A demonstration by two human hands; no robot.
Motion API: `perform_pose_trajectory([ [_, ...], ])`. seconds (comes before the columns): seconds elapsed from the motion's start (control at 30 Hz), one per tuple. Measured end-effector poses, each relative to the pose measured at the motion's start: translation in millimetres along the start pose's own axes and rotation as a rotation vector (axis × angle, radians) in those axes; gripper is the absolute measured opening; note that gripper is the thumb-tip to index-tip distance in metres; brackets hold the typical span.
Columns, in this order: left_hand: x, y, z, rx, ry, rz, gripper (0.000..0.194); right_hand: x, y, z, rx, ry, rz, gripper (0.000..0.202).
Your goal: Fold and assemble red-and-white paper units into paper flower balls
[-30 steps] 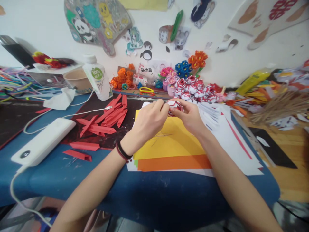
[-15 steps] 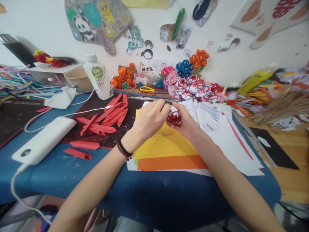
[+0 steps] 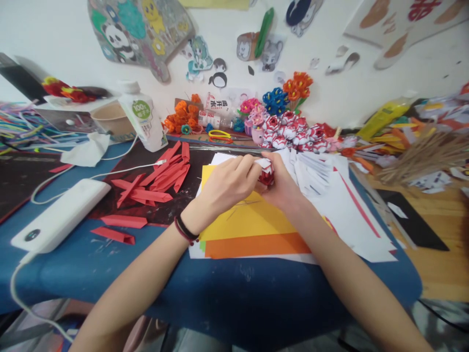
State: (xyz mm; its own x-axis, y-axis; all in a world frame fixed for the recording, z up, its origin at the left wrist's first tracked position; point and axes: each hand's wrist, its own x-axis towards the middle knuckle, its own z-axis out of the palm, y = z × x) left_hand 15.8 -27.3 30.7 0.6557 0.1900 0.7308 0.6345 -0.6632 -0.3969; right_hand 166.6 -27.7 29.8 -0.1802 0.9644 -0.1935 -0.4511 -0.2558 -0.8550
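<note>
A red and white folded-paper flower is held between my two hands over the paper stack. My right hand wraps round its right side and underside. From the left, my left hand pinches at the flower's white upper edge; its fingertips are partly hidden behind the knuckles. Below lie yellow paper and orange paper, with some thin wires on top. White folded paper strips lie right of my right hand, and folded red paper strips lie left of my left hand.
Finished red and white paper flowers are heaped at the back by the wall. On the left are a white power bank with cables and a white bottle. Brown paper sticks lie at the right.
The flower has turned slightly in my hands, so more of its white upper edge shows. The whole view has shifted a little. Both hands keep hold of the flower.
</note>
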Motion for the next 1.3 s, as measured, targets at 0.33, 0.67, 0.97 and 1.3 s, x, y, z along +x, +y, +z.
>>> perform_pose_trajectory([
  [0.33, -2, -6, 2.7, 0.029, -0.003, -0.048, 0.030, 2, 4, -3, -0.001, -0.075, -0.119, 0.029],
  [0.67, 2, 4, -1.5, 0.070, 0.043, 0.019, 0.031, 1, 8, 4, 0.068, 0.084, -0.134, 0.027],
  [0.97, -2, 5, 5.0, 0.036, 0.025, 0.013, 0.029, 3, 11, 4, 0.054, 0.109, -0.133, 0.029],
  [1.3, 1, -6, 6.5, -0.800, 0.093, -0.623, 0.022, 0, -16, -12, 0.029, -0.301, 0.029, 0.025],
])
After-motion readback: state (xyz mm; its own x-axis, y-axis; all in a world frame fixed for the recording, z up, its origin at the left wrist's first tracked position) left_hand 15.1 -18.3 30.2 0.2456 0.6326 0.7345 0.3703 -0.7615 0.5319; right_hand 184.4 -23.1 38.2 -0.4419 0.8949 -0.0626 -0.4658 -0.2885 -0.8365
